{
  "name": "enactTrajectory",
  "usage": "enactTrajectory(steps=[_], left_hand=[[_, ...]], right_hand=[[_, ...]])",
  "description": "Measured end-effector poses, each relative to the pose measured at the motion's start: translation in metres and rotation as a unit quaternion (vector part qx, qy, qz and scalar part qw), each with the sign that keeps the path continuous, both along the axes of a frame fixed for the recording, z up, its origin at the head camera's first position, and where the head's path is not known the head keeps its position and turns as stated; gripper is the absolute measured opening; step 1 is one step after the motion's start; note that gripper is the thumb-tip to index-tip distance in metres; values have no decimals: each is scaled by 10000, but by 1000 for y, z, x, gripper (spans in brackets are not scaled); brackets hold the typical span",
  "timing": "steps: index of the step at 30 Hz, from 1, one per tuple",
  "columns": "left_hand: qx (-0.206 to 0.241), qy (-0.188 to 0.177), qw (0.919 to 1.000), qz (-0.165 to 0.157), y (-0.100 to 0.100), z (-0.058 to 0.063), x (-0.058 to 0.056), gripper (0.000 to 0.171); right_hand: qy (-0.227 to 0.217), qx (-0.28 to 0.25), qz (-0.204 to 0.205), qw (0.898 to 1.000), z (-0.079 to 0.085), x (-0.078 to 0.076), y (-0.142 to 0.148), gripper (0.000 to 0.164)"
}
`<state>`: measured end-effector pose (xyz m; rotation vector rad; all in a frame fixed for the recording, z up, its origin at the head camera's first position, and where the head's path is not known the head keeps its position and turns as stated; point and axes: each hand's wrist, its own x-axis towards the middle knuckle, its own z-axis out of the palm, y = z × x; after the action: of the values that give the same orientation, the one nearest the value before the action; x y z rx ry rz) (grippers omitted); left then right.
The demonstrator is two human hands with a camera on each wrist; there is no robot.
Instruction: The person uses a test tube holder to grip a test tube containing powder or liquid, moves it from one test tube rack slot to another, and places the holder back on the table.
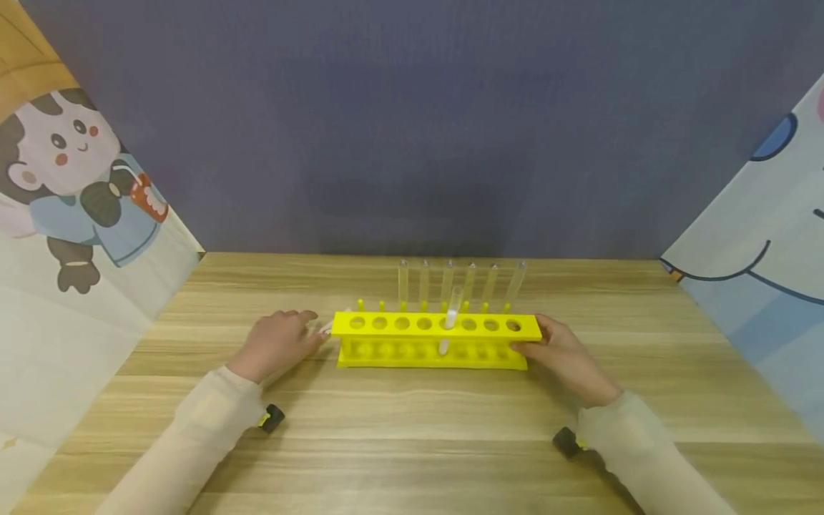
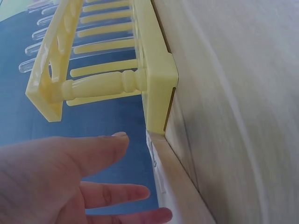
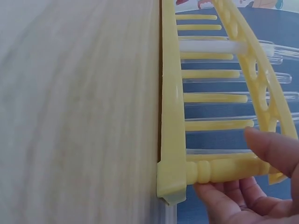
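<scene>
A yellow test tube rack [image 1: 438, 326] stands upright on the table. One test tube [image 1: 454, 304] with white contents sits in a hole right of the rack's middle. Behind, several clear test tubes [image 1: 424, 279] stand upside down on the pegs. My right hand [image 1: 569, 359] grips the rack's right end, its thumb and fingers about the end post [image 3: 229, 170]. Beside the left end, my left hand [image 1: 278, 345] has its fingers extended and apart from the rack in the left wrist view. A small white object [image 1: 330, 327] lies by those fingertips; its kind cannot be made out.
The wood-grain table [image 1: 412, 443] stretches out in front of the rack. A dark blue-grey panel [image 1: 412, 129] rises along its back edge. Cartoon-printed sheets stand at the left [image 1: 77, 214] and right [image 1: 740, 257].
</scene>
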<state>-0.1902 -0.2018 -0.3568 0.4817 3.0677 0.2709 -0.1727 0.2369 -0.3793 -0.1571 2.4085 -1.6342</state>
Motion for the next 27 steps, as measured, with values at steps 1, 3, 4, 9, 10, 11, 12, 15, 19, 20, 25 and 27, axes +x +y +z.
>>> enactTrajectory(steps=[1,3,4,9,10,11,12,15,19,20,25,27], left_hand=[[40,-26,10000,2,1,0,-1,50],[120,-72,9999,3,2,-1,-3,48],[143,-74,9999,-9,3,-1,-3,45],[234,-41,9997,-69,6,-2,-8,30],[282,-51,9996,-71,7,-2,-9,27],[316,-63,9995,-65,7,-1,-10,24],[345,-82,9994,-45,8,-1,-11,21],[348,-135,9993,7,8,0,-15,14],[255,-187,9995,96,8,-2,-16,16],[241,-204,9994,118,8,-3,-16,17],[218,-195,9994,197,10,-9,-10,21],[209,-135,9994,235,10,-11,-8,21]], right_hand=[[9,7,-17,10000,0,0,0,60],[15,-6,-38,10000,0,0,1,56],[15,-30,-35,10000,0,-1,1,55],[152,-1,36,9999,2,-2,4,48],[196,18,49,9998,2,-3,4,47],[236,58,60,9997,3,-3,4,46],[253,86,63,9996,4,-3,4,45],[246,153,62,9996,7,-4,4,46],[224,236,70,9994,8,-4,3,47],[232,271,79,9993,8,-4,3,47],[263,229,196,9992,2,-2,4,43],[264,191,228,9992,0,-2,4,43]])
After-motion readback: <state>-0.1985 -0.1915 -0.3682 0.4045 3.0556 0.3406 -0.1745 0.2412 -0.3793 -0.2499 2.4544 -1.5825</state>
